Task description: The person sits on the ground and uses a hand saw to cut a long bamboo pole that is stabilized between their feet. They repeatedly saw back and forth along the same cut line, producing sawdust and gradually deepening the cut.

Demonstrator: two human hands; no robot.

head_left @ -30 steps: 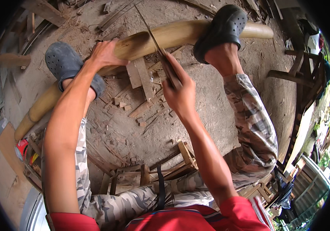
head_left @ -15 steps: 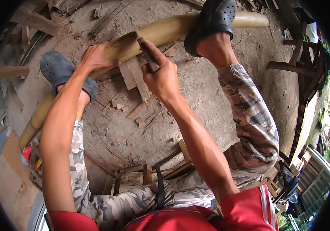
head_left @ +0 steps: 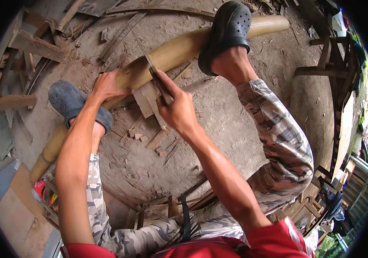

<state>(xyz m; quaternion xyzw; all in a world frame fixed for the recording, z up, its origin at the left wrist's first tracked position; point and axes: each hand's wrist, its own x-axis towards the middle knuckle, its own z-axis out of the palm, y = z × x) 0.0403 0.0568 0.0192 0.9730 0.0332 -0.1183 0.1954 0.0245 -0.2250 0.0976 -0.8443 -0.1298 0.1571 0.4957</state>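
A long, slightly bent bamboo pole [head_left: 183, 45] lies across the floor from far right to near left. My left hand [head_left: 106, 85] is closed round the pole, its fingers partly hidden. My right hand [head_left: 178, 108] grips the wooden handle of a handsaw [head_left: 148, 58]. The saw's thin blade lies across the top of the pole to the right of my left hand and points to the far left. My right foot, in a dark clog [head_left: 232, 30], presses on the pole. The other clog [head_left: 73, 99] is over the pole's nearer stretch.
Flat wood offcuts [head_left: 144, 102] and small chips lie below the pole. A wooden frame [head_left: 38, 45] stands at the far left, another wooden stand [head_left: 323, 71] at the right. A red object [head_left: 39, 190] sits near the pole's left end. Scrap timber is behind my legs.
My right hand has drawn the saw back toward me, and more of its blade shows across the pole. My left hand keeps its grip. The whole view has shifted slightly.
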